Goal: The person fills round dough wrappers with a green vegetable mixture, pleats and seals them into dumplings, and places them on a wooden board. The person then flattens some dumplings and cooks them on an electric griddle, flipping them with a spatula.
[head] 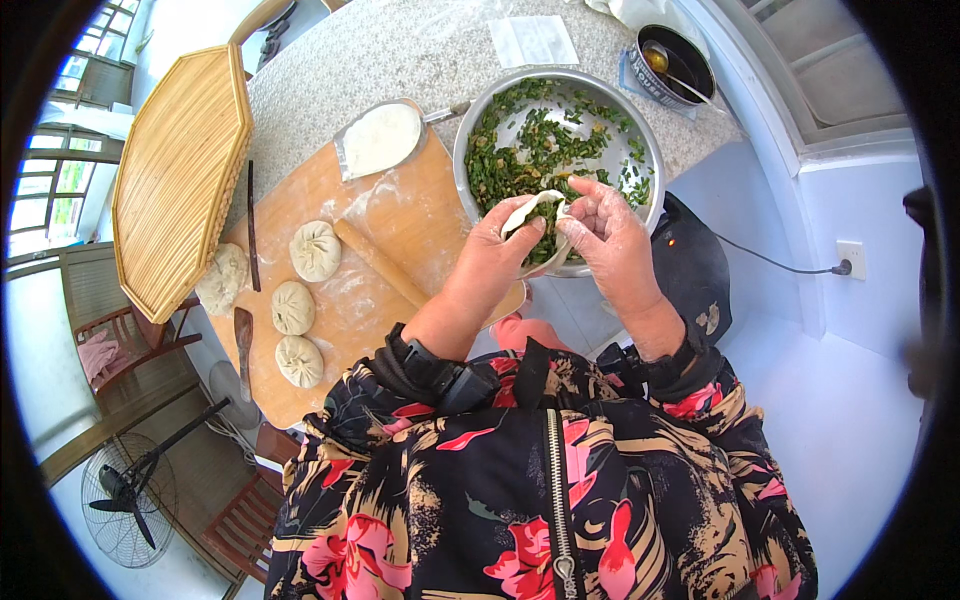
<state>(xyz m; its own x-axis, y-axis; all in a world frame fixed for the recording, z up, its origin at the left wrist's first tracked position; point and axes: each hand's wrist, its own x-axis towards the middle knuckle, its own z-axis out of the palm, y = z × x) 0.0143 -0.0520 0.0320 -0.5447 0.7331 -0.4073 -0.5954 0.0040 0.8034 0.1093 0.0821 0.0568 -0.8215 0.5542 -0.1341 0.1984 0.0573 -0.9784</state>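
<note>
Over the near rim of a steel bowl (658,161) of chopped green filling, both hands hold a dough wrapper (551,262) folded up around some of that filling. My left hand (499,255) cups one side, its thumb on the filling. With its fingertips my right hand (609,232) pinches the opposite edge. Several pleated buns lie on the floured wooden board, one of them (315,251) beside a wooden rolling pin (382,262). A bag of flour (382,139) rests at the board's far edge.
A woven bamboo tray (184,180) stands at the left, over part of one bun. A dark stick (253,225) and a flat wooden spatula (243,352) lie on the board. Behind the bowl are a white sheet (533,41) and a dark pot (675,67) with a spoon.
</note>
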